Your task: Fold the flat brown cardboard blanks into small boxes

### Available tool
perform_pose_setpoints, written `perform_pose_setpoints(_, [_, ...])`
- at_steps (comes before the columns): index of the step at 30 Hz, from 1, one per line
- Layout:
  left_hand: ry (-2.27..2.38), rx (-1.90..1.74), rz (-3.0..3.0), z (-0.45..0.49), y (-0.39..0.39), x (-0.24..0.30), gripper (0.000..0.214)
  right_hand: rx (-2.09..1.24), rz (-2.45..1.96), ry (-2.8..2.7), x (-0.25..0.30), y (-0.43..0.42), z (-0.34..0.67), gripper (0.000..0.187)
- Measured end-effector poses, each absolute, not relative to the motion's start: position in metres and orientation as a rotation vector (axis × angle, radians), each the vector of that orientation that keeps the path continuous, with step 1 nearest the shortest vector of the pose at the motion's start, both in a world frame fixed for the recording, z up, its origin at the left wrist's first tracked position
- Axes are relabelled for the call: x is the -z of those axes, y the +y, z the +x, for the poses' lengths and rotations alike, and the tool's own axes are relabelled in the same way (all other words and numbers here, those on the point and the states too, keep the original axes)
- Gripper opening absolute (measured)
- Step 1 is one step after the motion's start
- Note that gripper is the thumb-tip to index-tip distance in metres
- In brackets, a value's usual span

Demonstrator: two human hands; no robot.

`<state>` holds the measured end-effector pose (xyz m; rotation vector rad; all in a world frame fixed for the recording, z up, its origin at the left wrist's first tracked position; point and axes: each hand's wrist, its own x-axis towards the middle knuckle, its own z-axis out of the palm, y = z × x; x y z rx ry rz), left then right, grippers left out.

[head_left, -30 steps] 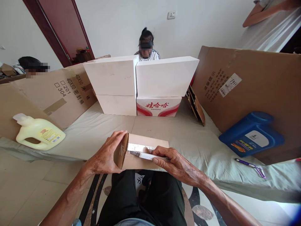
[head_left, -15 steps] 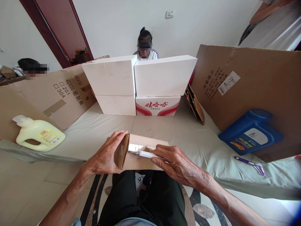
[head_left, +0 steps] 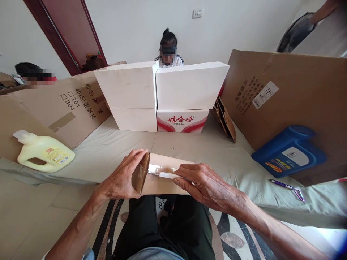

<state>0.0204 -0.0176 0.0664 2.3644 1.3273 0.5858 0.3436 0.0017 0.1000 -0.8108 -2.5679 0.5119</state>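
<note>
A small brown cardboard box (head_left: 162, 188) stands in front of me at the bed's near edge, with shiny clear tape (head_left: 154, 169) along its top. My left hand (head_left: 123, 177) is wrapped round the box's left end, thumb on the near side and fingertips at the upper edge. Between the thumb and fingers of my right hand (head_left: 197, 182) is a slim white tool with a ribbed front, apparently a box cutter (head_left: 166, 175). It lies low over the taped seam, pointing left. Whether its blade is out, I cannot make out.
White cartons (head_left: 127, 90) are stacked ahead, with a person (head_left: 168, 48) behind them. A pale yellow jug (head_left: 46, 151) lies left, a blue bottle (head_left: 290, 153) right, near a purple-handled peeler (head_left: 287, 188). Large cardboard sheets (head_left: 303, 83) flank both sides.
The white tool and my right hand have shifted slightly left and up along the taped seam. My left hand keeps its hold on the box.
</note>
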Motion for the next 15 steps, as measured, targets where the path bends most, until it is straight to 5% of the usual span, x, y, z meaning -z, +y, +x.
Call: perform_pose_setpoints(15, [1.315, -0.736, 2.325, -0.002, -0.012, -0.055, 0.125, -0.128, -0.978, -2.756, -0.116, 0.026, 0.335, 0.048])
